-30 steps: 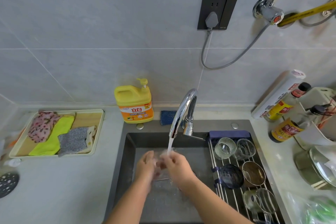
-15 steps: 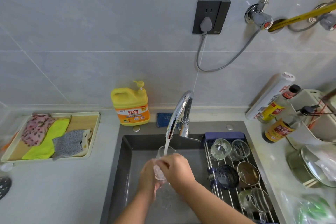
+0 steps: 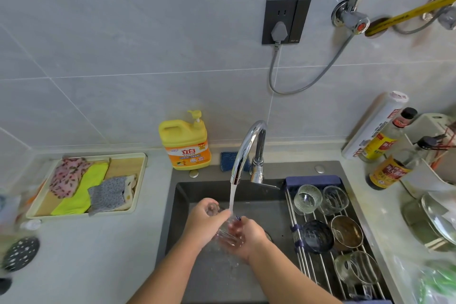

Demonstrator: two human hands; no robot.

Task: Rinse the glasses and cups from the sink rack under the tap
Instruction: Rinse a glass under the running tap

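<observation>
A clear glass lies tilted on its side between my two hands, under the stream from the chrome tap. My left hand grips its upper end and my right hand cups it from below. Water splashes over the glass and my fingers. The dark sink holds a steel roll-up rack on its right side. On the rack stand a ribbed glass, a clear glass, a dark blue cup, a brown cup and a clear mug.
A yellow dish soap bottle and a blue sponge stand behind the sink. A tray of folded cloths lies on the left counter. Sauce bottles, a foil roll and a pot lid crowd the right counter.
The glass was upright under the stream half a second ago; now it is tipped sideways, my left hand has come up onto its top end, and my right hand has dropped beneath it.
</observation>
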